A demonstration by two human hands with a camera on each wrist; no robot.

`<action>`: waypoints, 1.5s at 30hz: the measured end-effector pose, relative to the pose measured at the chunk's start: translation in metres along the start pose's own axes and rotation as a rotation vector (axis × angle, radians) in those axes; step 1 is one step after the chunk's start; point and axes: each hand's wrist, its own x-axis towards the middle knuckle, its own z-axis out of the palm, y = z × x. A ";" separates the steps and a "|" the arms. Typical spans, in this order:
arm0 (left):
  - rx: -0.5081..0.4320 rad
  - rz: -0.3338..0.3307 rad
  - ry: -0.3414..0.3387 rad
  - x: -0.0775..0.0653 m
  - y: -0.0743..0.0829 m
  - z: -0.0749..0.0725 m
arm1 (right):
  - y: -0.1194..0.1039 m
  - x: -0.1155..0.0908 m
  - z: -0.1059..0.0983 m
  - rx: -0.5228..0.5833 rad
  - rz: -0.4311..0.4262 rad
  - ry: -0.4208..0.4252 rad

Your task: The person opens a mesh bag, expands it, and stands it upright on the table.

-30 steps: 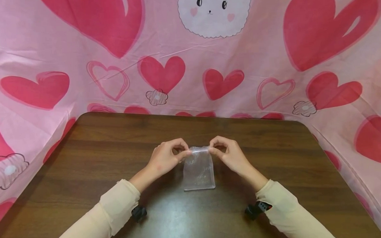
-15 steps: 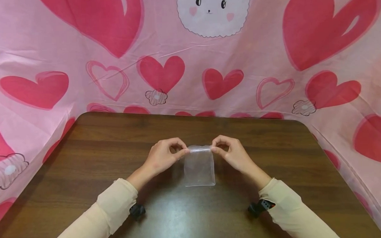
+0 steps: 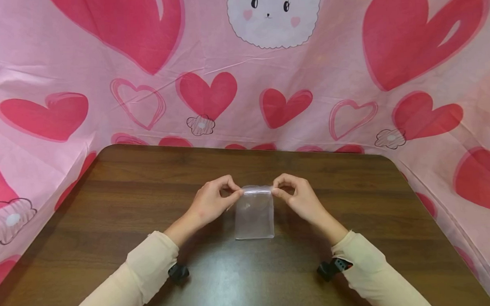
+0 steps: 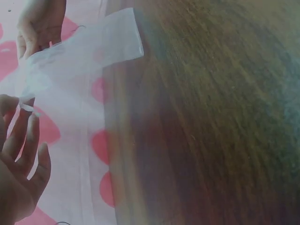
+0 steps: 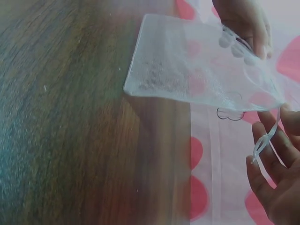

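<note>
A small sheer white organza drawstring pouch (image 3: 254, 218) hangs between my two hands in the head view, its top edge stretched sideways. At the pouch's left top corner, my left hand (image 3: 212, 200) pinches the mouth between thumb and forefinger. My right hand (image 3: 298, 195) pinches the right top corner the same way. In the right wrist view a thin white drawstring (image 5: 265, 140) dangles from that corner across the right fingers. Through the see-through pouch (image 4: 93, 47) the pink cloth shows in the left wrist view, and nothing appears inside it.
A dark brown wooden table (image 3: 141, 188) lies beneath the hands. Pink cloth printed with hearts (image 3: 288, 106) rises behind and at both sides of it. Black wrist devices (image 3: 178, 273) sit under the beige sleeves (image 3: 151, 260).
Over the past second my hands have moved slightly apart, drawing the pouch's mouth a little wider and straighter. The pouch's lower edge has risen slightly in the head view.
</note>
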 end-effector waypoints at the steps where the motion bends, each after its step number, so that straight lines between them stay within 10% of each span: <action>1: -0.002 -0.007 -0.002 0.000 0.000 0.000 | 0.000 0.000 0.000 0.006 0.006 0.007; 45: -0.277 0.015 0.127 -0.002 0.000 0.011 | -0.003 0.000 -0.008 0.002 -0.003 0.040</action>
